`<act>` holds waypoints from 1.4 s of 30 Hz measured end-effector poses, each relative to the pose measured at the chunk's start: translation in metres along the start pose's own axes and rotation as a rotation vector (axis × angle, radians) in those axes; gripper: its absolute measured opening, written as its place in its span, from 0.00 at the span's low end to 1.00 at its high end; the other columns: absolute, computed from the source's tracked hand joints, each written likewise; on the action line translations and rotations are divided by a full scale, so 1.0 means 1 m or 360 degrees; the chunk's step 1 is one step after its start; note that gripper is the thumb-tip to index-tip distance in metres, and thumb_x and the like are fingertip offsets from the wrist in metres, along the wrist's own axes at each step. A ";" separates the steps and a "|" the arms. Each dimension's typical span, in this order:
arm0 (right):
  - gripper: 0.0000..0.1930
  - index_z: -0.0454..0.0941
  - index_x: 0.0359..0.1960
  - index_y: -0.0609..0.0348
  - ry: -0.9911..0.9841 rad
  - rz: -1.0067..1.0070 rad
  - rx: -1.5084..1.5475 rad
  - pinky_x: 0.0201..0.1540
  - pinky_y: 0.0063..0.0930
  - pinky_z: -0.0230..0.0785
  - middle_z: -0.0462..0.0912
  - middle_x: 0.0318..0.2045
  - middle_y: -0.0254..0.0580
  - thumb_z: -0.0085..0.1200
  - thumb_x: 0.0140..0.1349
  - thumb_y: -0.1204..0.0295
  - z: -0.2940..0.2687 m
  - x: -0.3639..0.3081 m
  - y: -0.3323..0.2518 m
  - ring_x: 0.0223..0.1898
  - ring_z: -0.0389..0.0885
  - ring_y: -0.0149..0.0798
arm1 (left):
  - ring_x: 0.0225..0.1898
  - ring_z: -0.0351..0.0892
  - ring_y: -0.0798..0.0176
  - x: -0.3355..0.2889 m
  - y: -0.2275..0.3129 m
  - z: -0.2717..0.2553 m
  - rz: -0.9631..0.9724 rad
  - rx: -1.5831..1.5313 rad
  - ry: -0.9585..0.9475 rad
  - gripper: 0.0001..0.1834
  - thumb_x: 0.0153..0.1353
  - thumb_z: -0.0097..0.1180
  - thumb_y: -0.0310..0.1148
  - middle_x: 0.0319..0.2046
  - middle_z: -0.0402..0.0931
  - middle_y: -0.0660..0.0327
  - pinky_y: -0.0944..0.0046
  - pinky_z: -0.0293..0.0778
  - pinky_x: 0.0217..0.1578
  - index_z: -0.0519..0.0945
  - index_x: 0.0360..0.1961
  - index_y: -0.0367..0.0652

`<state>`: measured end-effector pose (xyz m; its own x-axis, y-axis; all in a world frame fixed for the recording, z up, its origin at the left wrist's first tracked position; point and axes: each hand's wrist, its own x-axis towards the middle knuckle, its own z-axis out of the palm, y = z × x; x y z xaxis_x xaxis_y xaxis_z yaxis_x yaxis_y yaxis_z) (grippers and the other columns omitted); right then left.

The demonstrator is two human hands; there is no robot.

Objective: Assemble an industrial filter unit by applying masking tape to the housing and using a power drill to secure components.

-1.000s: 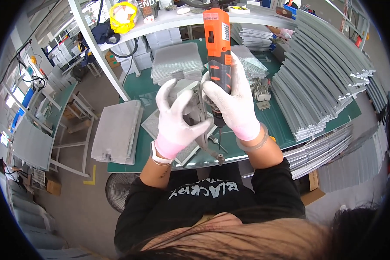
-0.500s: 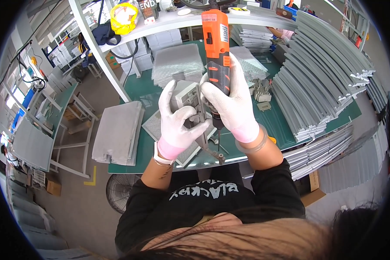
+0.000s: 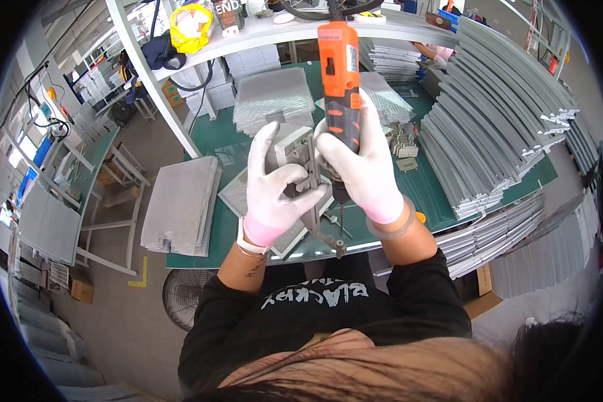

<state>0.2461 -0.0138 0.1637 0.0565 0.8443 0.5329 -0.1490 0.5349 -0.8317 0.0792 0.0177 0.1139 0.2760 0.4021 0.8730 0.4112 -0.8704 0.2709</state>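
Observation:
My right hand (image 3: 370,164), in a white glove with a pink cuff, is wrapped round the dark grip of an orange and black electric screwdriver (image 3: 340,63). The tool is upright, its thin bit pointing down toward the bench edge. Beside it, my left hand (image 3: 272,201), gloved alike, pinches a grey metal bracket (image 3: 328,242) with thumb and fingers curled. A boxy grey block (image 3: 293,145) shows by the bracket's upper end; whether the two are joined I cannot tell. The bit hangs close to the bracket's right side, and my fingers hide part of both.
A flat grey panel (image 3: 238,194) lies under my hands on the green bench (image 3: 442,201). Panel stacks stand at the left (image 3: 181,208), at the back (image 3: 271,97) and, tall and fanned, at the right (image 3: 496,114). Small metal parts (image 3: 404,144) sit right of my right hand.
The screwdriver and my right hand have shifted slightly right and down. My left hand and the bracket have stayed nearly in place, with more of the grey block showing.

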 end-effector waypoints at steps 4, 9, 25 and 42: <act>0.39 0.53 0.71 0.59 0.0007 -0.0017 0.0015 0.47 0.24 0.73 0.74 0.45 0.36 0.58 0.59 0.77 0.001 -0.008 0.005 0.42 0.75 0.25 | 0.66 0.63 0.37 0.007 0.001 -0.004 0.0005 0.0037 0.0001 0.17 0.34 0.78 0.34 0.66 0.60 0.40 0.45 0.62 0.65 0.80 0.23 0.44; 0.39 0.52 0.71 0.59 0.0017 0.0058 0.0113 0.47 0.24 0.73 0.74 0.45 0.37 0.58 0.59 0.78 0.000 -0.008 0.003 0.42 0.75 0.26 | 0.66 0.63 0.38 0.007 0.003 -0.004 -0.0016 0.0024 -0.0006 0.17 0.34 0.78 0.34 0.66 0.61 0.42 0.45 0.61 0.65 0.81 0.23 0.44; 0.39 0.52 0.71 0.59 0.0014 0.0009 0.0093 0.47 0.24 0.73 0.73 0.48 0.39 0.57 0.59 0.81 -0.004 -0.013 0.008 0.44 0.75 0.25 | 0.65 0.66 0.38 0.014 0.000 -0.003 0.0124 0.0002 -0.0014 0.18 0.32 0.79 0.33 0.65 0.62 0.42 0.47 0.66 0.62 0.81 0.23 0.43; 0.39 0.51 0.71 0.60 -0.0034 0.0010 0.0185 0.54 0.26 0.69 0.72 0.52 0.39 0.55 0.58 0.82 0.000 -0.016 0.008 0.48 0.74 0.27 | 0.62 0.71 0.44 0.001 -0.010 0.005 -0.0146 -0.0623 0.0308 0.32 0.42 0.75 0.26 0.55 0.74 0.51 0.50 0.66 0.62 0.75 0.50 0.42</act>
<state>0.2444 -0.0227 0.1484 0.0345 0.8461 0.5319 -0.2629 0.5212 -0.8120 0.0795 0.0280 0.1105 0.0711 0.4546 0.8879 0.0560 -0.8905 0.4515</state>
